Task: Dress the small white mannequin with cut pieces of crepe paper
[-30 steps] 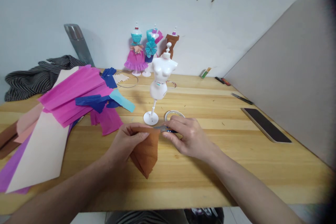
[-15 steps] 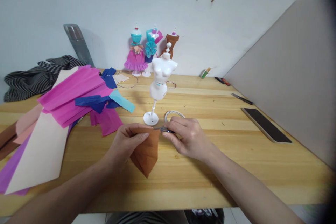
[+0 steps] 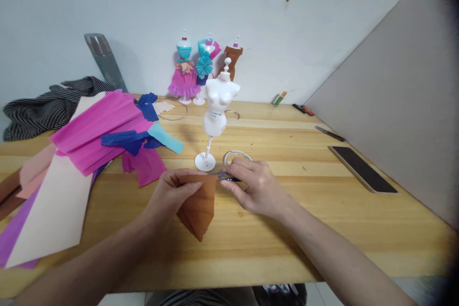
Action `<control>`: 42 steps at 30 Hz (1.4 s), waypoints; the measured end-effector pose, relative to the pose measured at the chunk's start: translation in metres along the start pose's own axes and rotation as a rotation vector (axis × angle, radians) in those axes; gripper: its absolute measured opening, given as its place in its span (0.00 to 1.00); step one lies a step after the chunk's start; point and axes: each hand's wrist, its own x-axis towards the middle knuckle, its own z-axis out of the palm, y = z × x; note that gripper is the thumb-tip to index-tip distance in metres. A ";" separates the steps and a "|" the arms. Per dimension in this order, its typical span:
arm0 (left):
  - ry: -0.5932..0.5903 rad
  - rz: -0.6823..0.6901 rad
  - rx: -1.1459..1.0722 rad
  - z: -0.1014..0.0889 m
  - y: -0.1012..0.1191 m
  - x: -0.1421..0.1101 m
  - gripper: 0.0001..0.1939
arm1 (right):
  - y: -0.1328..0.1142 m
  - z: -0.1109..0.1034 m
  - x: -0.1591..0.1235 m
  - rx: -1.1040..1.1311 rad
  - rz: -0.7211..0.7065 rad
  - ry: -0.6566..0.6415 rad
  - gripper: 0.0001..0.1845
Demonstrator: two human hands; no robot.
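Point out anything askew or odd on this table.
The bare white plastic mannequin looks askew: its torso leans rightward above its round white base, while the turquoise-and-pink mannequin behind stands straighter.

You can't read any text, brand or number here: the small dark mark [image 3: 223,129] on the bare white dress form [image 3: 216,103] and the green-and-white item [image 3: 279,99] by the wall are too blurred to decipher.

The brown paper [image 3: 201,208] is folded and a bit wrinkly. It hangs on the near side of the white doll body [image 3: 216,95], pointy end down. The shiny scissors [image 3: 222,177], partly hidden, meet its top right corner.
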 end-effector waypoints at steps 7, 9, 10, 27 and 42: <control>-0.009 0.026 0.029 0.000 -0.001 0.002 0.09 | 0.001 0.001 -0.001 0.021 0.005 0.000 0.10; 0.002 0.023 0.043 0.000 -0.001 0.002 0.09 | 0.001 0.001 -0.001 0.027 0.003 0.003 0.10; 0.004 0.019 0.048 -0.001 -0.001 0.002 0.09 | 0.002 0.001 -0.001 0.029 0.002 0.004 0.11; -0.196 0.009 0.048 -0.001 0.001 0.001 0.14 | 0.001 0.006 -0.002 0.000 -0.008 0.020 0.10; -0.099 -0.105 -0.059 0.003 -0.003 0.000 0.16 | -0.004 0.006 -0.002 -0.011 0.005 0.018 0.12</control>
